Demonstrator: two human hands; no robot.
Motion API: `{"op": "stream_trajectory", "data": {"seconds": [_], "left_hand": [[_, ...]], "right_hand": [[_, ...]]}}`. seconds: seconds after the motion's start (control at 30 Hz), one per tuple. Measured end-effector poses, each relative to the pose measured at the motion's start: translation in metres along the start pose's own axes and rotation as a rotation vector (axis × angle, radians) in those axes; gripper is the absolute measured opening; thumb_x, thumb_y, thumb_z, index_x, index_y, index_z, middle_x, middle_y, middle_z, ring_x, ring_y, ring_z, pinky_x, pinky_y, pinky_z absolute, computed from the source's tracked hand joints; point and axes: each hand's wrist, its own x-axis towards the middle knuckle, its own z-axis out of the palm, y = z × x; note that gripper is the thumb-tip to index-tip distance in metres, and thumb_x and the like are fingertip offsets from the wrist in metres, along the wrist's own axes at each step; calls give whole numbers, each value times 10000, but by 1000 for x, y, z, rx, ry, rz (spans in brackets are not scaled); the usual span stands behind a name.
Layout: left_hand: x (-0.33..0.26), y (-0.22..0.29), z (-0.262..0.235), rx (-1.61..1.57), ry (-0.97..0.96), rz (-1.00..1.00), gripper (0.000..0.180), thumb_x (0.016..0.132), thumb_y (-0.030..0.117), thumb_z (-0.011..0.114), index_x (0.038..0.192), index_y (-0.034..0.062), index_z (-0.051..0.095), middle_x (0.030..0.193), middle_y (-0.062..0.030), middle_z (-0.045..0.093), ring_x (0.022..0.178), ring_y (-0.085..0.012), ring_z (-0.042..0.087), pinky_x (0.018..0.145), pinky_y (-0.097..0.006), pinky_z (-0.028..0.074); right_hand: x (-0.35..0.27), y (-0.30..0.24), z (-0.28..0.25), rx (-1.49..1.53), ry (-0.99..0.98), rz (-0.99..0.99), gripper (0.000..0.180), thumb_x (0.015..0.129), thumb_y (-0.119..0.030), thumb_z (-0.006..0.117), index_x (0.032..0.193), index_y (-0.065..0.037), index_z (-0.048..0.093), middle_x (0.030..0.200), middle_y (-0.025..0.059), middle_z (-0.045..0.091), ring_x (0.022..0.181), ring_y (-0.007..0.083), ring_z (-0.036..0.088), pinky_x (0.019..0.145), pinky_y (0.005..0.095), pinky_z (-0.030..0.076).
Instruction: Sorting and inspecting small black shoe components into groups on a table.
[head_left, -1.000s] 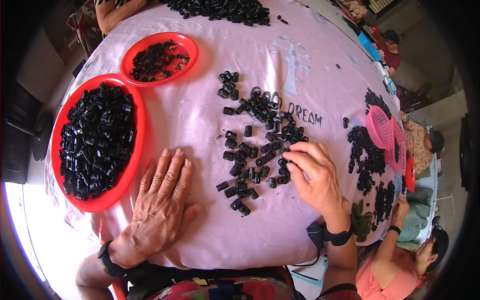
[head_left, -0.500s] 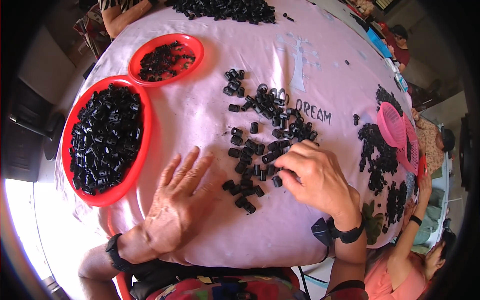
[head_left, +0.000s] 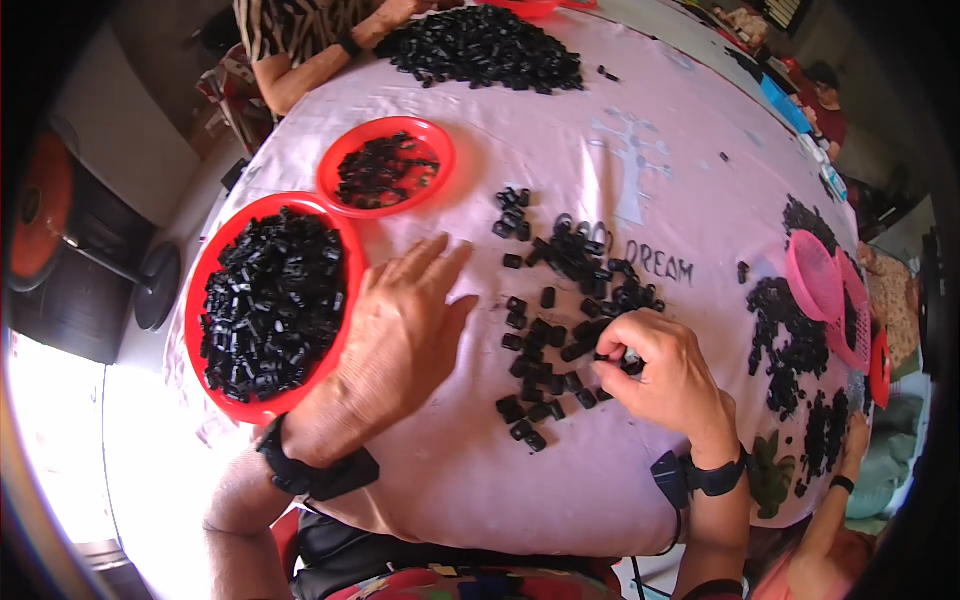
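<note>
We see the big tray (head_left: 205, 300) at frame left, the small tray (head_left: 345, 160) above it. Loose parts (head_left: 560, 300) lie mid-frame between our left hand (head_left: 400, 340) and right hand (head_left: 665, 375). A heap (head_left: 480, 45) sits at top, baskets (head_left: 815, 275) at right.

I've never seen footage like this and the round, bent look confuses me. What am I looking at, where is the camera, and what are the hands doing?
The camera sits on a person's head and looks down; its wide lens bends straight edges. The two forearms rising from the bottom are that person's own. The left hand lies open, palm down, on the pink cloth, beside a large red tray full of small black plastic parts. The right hand pinches one black part from the loose scatter of parts. A smaller red tray holds fewer. Other people sit around the table, with another black pile and pink baskets.
</note>
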Motion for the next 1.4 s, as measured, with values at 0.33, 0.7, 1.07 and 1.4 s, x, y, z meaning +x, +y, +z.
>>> {"op": "stream_trajectory", "data": {"seconds": [0.33,0.7,1.07,1.4], "left_hand": [[-34,33,6,0,-335,293,599,780,181,824,1331,49,628,1427,-260,519,1319,-428,514,1046,-492,459],[-32,31,10,-179,-117,187,325,761,52,793,1079,64,726,1057,-119,638,944,-329,607,844,-443,488],[-36,30,12,-247,-209,190,364,762,7,800,1118,48,741,1032,-112,629,950,-292,624,828,-408,525],[-35,27,13,-248,-192,184,332,776,-16,767,1101,35,730,1056,-122,631,974,-310,620,849,-417,522]], "right_hand": [[-31,16,-77,-160,206,377,105,883,-108,690,952,-33,714,812,147,722,720,255,722,652,360,533],[-114,35,-74,-328,13,669,88,809,-103,721,842,-26,694,759,144,720,673,295,704,650,388,530],[-71,26,-62,-338,64,469,93,790,-66,714,840,-26,646,752,129,704,627,300,654,621,401,504],[-65,7,-56,-79,119,551,126,839,-15,709,961,-6,684,816,91,720,668,153,661,618,292,510]]}}
